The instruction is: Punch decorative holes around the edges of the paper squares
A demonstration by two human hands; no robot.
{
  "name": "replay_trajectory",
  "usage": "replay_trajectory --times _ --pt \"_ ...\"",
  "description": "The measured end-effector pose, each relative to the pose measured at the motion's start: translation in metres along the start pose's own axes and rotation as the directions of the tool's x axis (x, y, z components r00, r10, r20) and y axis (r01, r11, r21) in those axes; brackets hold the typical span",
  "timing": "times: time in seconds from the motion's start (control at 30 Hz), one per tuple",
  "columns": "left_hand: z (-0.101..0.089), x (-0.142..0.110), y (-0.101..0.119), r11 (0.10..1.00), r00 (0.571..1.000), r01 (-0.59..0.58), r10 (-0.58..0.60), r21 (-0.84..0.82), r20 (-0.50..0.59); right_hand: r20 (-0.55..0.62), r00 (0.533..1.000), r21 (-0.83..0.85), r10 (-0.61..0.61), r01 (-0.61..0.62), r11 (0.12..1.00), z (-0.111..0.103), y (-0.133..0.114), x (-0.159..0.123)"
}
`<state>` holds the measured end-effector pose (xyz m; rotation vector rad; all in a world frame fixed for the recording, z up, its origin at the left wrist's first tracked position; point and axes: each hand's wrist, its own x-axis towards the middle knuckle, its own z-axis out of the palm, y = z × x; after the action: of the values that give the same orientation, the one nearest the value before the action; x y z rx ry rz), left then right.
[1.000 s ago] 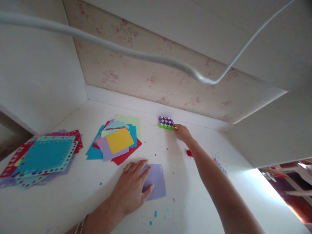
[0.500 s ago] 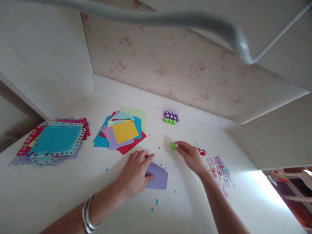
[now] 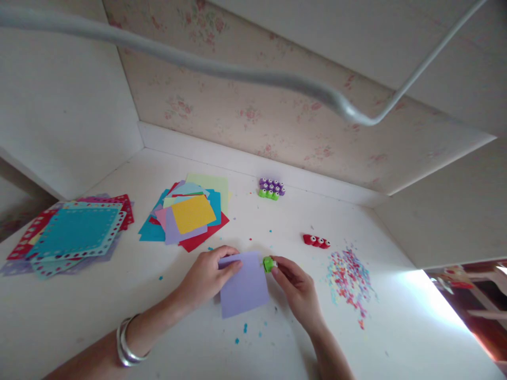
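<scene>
My left hand [image 3: 216,274] pinches the upper left edge of a purple sheet of paper [image 3: 243,287], thumb on top. Between the thumb and fingers of my right hand [image 3: 295,285] is a small green craft punch [image 3: 270,264] with a white button. The punch sits at the paper's right edge, near the upper corner; whether the edge is inside its slot I cannot tell. Three red punches [image 3: 316,241] stand in a row beyond my right hand. Farther back, purple punches [image 3: 272,184] and green punches [image 3: 269,194] are grouped together.
A stack of coloured paper [image 3: 194,214] lies left of centre. Sheets with punched borders [image 3: 79,227] are piled at far left. Paper confetti [image 3: 350,279] is heaped on the right, with blue bits [image 3: 244,328] near the front. A pale bar [image 3: 237,74] crosses overhead.
My left hand has lifted the purple paper, and more of it shows. My right hand has brought the green punch down and left to the paper's edge. The view has shifted slightly.
</scene>
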<state>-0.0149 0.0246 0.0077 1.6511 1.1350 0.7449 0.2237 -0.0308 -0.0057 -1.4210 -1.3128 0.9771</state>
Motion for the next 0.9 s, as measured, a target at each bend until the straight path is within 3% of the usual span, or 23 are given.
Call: replay_trajectory --times 0.2,0.53,0.9 --pt "-0.001 0.002 -0.001 1.000 0.999 0.029 -0.029 -0.004 -0.023 0.009 1.000 -0.118 -0.006 0.007 0.993 0.001 0.002 -0.003" --pt "0.001 0.002 -0.005 0.998 0.998 0.038 -0.035 0.052 -0.061 0.018 1.000 -0.146 -0.025 0.027 0.989 0.003 -0.002 -0.004" --pt "0.005 0.000 -0.007 0.987 0.996 -0.032 0.045 0.155 -0.077 0.037 0.991 -0.240 -0.131 0.136 0.961 0.002 -0.013 -0.004"
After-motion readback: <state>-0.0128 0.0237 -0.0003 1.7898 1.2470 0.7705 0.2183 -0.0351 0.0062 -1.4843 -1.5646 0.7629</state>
